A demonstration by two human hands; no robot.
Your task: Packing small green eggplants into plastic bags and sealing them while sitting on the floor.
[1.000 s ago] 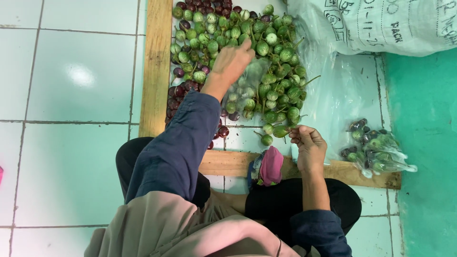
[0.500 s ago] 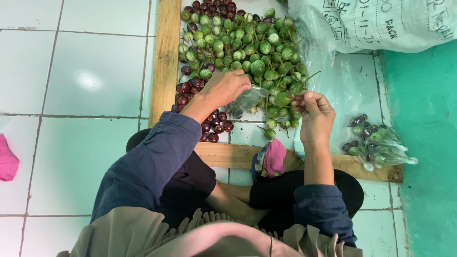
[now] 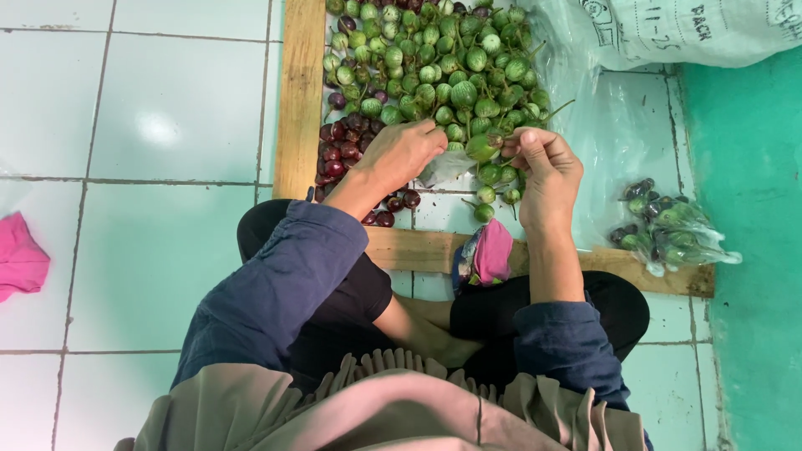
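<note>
— What have the hands got?
— I see my left hand [image 3: 401, 154] and right hand [image 3: 543, 167] pinching a clear plastic bag [image 3: 443, 167] — at the near edge of the green eggplant pile [image 3: 434, 63], inside the wooden frame [image 3: 302, 92].

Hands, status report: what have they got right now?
Left hand pinching clear bag. Right hand holding green eggplant. Eggplant pile just ahead, nothing blocking.

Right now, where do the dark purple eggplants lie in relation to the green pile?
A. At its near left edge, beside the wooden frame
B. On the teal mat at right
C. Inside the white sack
A: the dark purple eggplants lie at the near left edge of the green eggplants, against the wooden frame, just by the left hand.
</note>
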